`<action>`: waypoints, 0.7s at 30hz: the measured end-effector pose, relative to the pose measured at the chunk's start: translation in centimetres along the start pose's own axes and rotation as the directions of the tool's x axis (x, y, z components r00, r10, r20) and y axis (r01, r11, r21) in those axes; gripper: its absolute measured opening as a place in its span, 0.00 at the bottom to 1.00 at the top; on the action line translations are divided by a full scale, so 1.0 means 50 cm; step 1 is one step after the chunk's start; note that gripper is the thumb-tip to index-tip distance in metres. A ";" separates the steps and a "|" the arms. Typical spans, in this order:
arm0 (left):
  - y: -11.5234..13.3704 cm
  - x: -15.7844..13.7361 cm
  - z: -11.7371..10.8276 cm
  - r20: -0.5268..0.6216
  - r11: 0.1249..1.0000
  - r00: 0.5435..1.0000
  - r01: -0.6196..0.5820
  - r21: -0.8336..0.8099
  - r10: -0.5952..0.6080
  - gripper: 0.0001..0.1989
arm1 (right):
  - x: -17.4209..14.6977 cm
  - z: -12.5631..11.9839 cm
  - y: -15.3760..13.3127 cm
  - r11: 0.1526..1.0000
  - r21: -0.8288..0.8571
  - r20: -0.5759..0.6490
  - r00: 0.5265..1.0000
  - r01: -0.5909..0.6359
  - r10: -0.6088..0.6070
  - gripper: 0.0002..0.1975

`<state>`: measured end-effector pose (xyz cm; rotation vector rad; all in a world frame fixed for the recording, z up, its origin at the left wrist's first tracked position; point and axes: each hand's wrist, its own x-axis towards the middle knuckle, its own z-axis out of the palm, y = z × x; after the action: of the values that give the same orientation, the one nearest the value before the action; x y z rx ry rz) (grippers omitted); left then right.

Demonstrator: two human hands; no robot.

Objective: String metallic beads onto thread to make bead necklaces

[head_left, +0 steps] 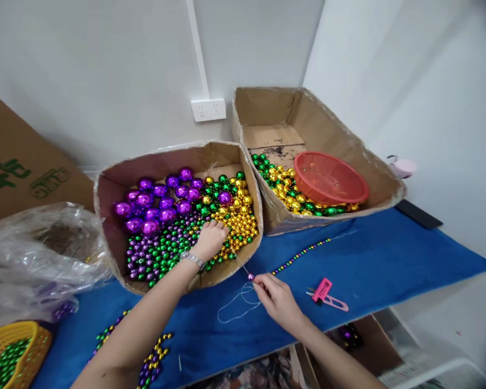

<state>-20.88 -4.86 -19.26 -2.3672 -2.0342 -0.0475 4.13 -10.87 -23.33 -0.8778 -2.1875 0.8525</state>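
From where I stand, the right hand (280, 302), just below the middle of the frame, has thumb and forefinger pinched on a needle (242, 263) beside a purple bead (250, 276). The needle slants up toward the near box (166, 162), where the left hand (211, 239) dips, fingers curled, into small gold beads (243, 221); I can't tell whether it has caught any.

If that pinch loosens, the bead could slide off the tip. The thread (229, 322) lies in slack loops just below, so a careless pull might knot it. The bead strand (302, 256), right of centre, could get dragged along too.

A pink tool (322, 290) lies on the blue cloth (389, 248) near the right wrist, where a sleeve of thread might snag. The box's rim stands between the hands. A yellow basket (40, 346) fills the lower left corner; a red basin (334, 181) sits in the far box (328, 129).
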 end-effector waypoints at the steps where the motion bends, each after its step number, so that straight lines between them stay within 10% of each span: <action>1: 0.002 -0.002 0.000 -0.007 1.000 1.000 -0.003 0.001 0.003 0.12 | 0.000 0.001 0.001 1.000 0.005 0.003 1.000 -0.002 0.002 0.10; 10: -0.022 -0.003 0.000 -0.168 0.987 0.981 0.068 -0.144 -0.092 0.09 | -0.001 0.002 0.006 0.999 0.040 0.007 1.000 -0.008 0.008 0.10; 21: -0.107 0.038 -0.002 -0.277 0.830 0.831 0.332 -0.447 -0.482 0.15 | -0.001 0.004 0.012 0.999 0.039 0.004 1.000 -0.013 0.013 0.08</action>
<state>-25.88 -2.18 -19.12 -1.8022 -2.4442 -0.9173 4.22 -10.64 -23.91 -0.8726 -2.1637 0.9005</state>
